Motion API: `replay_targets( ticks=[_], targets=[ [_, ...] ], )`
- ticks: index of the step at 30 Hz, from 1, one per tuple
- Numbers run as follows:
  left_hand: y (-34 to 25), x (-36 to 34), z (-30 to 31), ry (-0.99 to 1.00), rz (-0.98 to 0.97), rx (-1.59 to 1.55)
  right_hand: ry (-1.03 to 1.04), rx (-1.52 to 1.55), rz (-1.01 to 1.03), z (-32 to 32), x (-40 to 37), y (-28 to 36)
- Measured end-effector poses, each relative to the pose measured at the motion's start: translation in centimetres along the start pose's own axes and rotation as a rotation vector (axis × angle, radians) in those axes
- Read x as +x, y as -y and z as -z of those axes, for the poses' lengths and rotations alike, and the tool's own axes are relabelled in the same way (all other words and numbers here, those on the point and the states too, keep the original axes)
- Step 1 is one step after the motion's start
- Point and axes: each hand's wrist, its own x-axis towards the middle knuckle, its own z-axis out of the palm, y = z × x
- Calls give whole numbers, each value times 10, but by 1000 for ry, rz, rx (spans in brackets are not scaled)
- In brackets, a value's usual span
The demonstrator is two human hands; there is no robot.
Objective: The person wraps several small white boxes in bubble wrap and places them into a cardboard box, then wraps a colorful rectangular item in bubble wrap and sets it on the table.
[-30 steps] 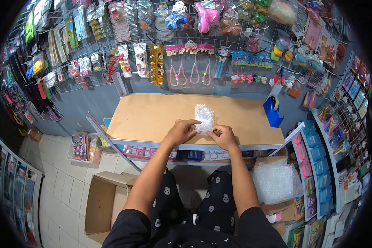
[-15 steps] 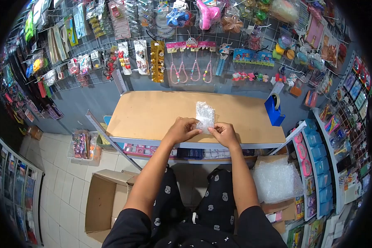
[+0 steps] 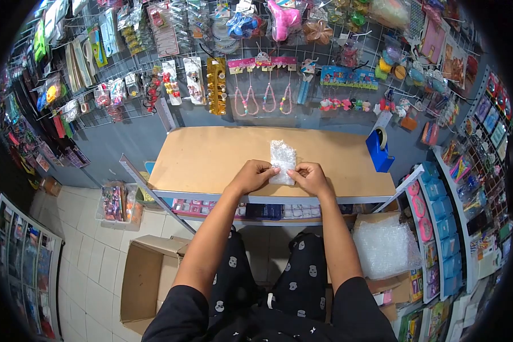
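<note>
A small piece of clear bubble wrap (image 3: pixel 283 155), looking folded into a narrow packet, lies on the tan tabletop (image 3: pixel 211 154) close to its front edge. My left hand (image 3: pixel 255 175) grips its left side, thumb on top and fingers curled. On the other side my right hand (image 3: pixel 310 178) pinches the lower right edge, thumb laid over the wrap. Whatever the wrap may contain is hidden by its cloudy layers. A blue tape dispenser (image 3: pixel 379 151) with a roll of tape stands at the right end of the table.
Hair accessories and packaged goods hang on a wire grid (image 3: pixel 262 62) behind the table. Below right sits a stack of bubble wrap sheets (image 3: pixel 385 248). An open cardboard box (image 3: pixel 145 285) stands on the floor at left, near a clear plastic bin (image 3: pixel 119 205). Shelves (image 3: pixel 444 228) line the right side.
The lower end of the bubble wrap now lies flatter, and both thumbs have moved up onto it. My right hand has shifted slightly upward along its edge.
</note>
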Motion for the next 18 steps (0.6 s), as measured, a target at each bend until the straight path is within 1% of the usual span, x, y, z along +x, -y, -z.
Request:
replay_targets(
  ticks=[2, 5, 8, 11, 14, 18],
  targets=[
    [0, 0, -1, -2, 24, -34, -24, 125, -1, -4, 4, -7],
    [1, 1, -2, -20, 22, -22, -35, 176, -10, -6, 13, -16],
    [6, 3, -2, -21, 33, -21, -73, 137, -46, -10, 14, -17],
    [3, 2, -6, -71, 47, -77, -86, 121, -36, -11, 13, -21],
    [4, 2, -4, -54, 84, -98, -72, 47, -53, -11, 10, -13],
    [0, -1, -6, -96, 23, -120, -87, 38, -39, -11, 7, -9]
  ],
)
